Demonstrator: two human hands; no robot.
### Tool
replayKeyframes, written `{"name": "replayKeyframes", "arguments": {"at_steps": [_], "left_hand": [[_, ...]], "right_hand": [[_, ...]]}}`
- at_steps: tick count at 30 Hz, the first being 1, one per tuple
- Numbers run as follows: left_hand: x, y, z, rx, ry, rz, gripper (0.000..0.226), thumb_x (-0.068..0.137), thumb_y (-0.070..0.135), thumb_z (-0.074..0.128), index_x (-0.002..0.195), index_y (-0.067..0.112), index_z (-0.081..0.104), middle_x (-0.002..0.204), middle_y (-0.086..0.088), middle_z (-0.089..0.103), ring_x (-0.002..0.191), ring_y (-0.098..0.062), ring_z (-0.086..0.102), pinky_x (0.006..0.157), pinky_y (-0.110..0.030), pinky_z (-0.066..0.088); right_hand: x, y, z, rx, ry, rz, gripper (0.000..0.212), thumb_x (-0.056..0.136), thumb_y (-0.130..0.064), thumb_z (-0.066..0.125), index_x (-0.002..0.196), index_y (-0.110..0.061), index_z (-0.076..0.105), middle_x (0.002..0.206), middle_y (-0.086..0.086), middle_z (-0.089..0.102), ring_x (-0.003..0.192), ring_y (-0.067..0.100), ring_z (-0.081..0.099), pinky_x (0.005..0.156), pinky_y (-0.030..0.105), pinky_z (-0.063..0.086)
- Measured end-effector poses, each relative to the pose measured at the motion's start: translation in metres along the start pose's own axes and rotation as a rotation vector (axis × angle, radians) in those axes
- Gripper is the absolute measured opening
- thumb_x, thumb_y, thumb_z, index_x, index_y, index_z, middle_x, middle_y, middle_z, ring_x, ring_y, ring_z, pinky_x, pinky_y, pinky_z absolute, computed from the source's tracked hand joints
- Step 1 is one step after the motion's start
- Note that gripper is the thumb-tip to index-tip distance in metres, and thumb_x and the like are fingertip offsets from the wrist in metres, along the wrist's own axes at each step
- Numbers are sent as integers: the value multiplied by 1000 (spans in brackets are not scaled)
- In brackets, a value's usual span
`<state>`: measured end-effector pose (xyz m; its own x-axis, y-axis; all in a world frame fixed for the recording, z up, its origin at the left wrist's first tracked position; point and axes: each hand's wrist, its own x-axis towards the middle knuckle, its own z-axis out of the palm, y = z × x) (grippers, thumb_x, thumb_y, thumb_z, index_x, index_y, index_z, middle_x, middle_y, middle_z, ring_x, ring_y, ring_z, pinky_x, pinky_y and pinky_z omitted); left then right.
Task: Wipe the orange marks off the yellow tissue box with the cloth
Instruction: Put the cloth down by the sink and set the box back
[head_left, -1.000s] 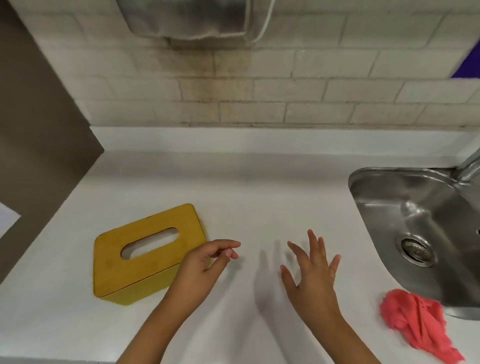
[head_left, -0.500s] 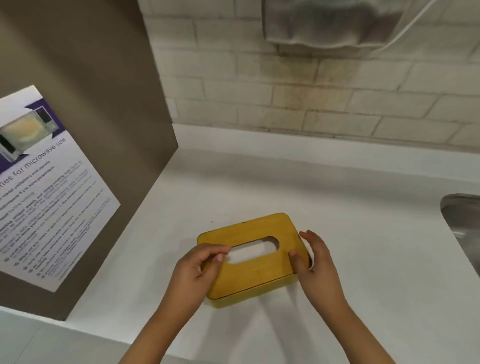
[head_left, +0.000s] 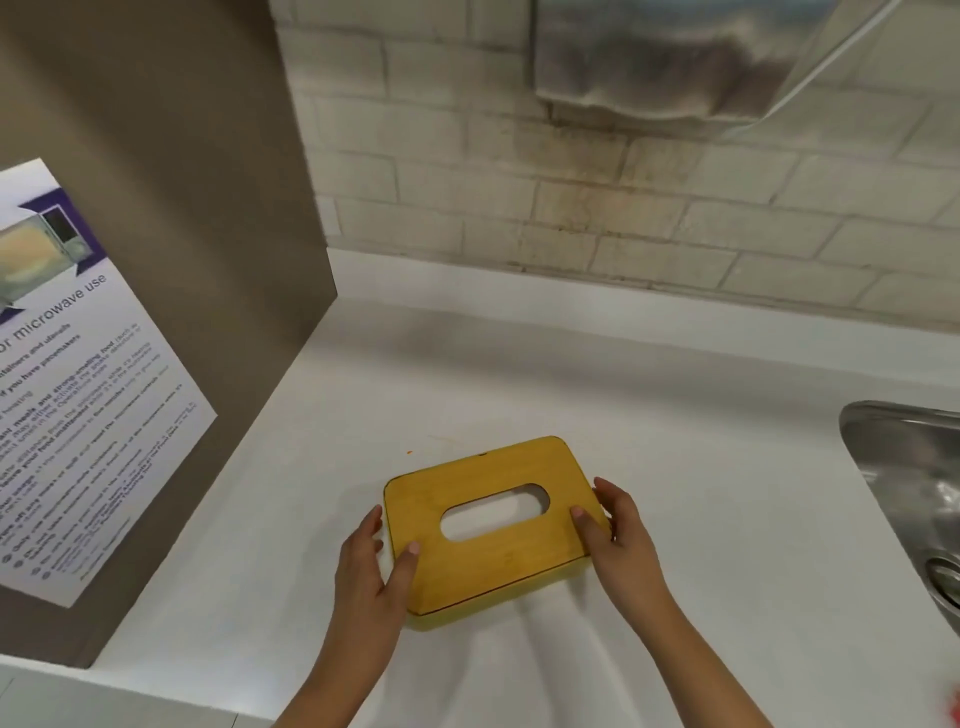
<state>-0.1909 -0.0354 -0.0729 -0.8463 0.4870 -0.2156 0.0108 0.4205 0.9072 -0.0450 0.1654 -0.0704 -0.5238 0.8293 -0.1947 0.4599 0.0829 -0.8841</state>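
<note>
The left hand (head_left: 371, 561) is holding the left end of the yellow tissue box (head_left: 493, 569), a flat box with round corners and a long oval hole in its top. The thumb is lying on the top and the other fingers are bending round the end. The right hand (head_left: 618, 530) is holding the right end the same way, thumb on top and fingers wrapping the side. Both arms are reaching in from the bottom, each one slanting in toward the box.

So the box is sitting right between the two hands, touching both. It is turned a little, with its right end farther back. I cannot tell if it is resting on the smooth white counter (head_left: 675, 457) or lifted a bit.

A tiny orange speck (head_left: 409, 452) is lying on the counter just behind the box.

On the left, a white and purple paper poster (head_left: 88, 395) is hanging on a brown side panel (head_left: 208, 156). It is showing a picture of a microwave and the words "microwave use"; the small print is too blurry to read.

A shiny metal sink (head_left: 904, 457) is sitting at the right edge, well apart from the box. A pale tile wall (head_left: 597, 208) is standing behind.
</note>
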Motion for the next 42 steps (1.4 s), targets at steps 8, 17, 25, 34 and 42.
{"name": "replayKeyframes", "arguments": {"at_steps": [8,17,25,34,42], "left_hand": [[-19,8,23,-141,27,-23,55,89,22,58,135,39,31,117,15,54,100,-8,55,86,-29,43],[21,35,2,23,81,81,62,87,33,59,142,29,31,114,11,55,98,-15,53,82,-28,41],[166,101,-25,63,-6,201,46,85,33,62,129,25,47,100,7,60,96,-20,58,77,-28,41],[298,123,-7,133,-149,149,48,86,25,59,131,16,45,124,-8,58,95,-16,52,80,-27,40],[338,108,10,166,-195,73,48,87,28,55,133,20,43,127,-6,56,99,-16,52,83,-27,41]], "right_hand": [[2,-3,-1,61,-124,1,35,97,-26,49,133,-25,44,121,-7,55,97,2,53,73,10,39],[15,-35,-1,38,-146,-132,47,93,-29,56,137,-28,38,115,-20,50,100,2,52,77,15,40],[99,-112,25,120,-144,-144,52,92,-20,59,137,-15,35,123,4,55,103,19,55,89,33,46],[197,-133,63,120,-113,-81,53,92,-14,58,137,-9,31,130,13,52,106,29,55,83,34,46],[232,-114,82,104,-102,-13,59,93,-17,56,143,-10,24,134,12,49,110,25,52,85,29,43]]}}
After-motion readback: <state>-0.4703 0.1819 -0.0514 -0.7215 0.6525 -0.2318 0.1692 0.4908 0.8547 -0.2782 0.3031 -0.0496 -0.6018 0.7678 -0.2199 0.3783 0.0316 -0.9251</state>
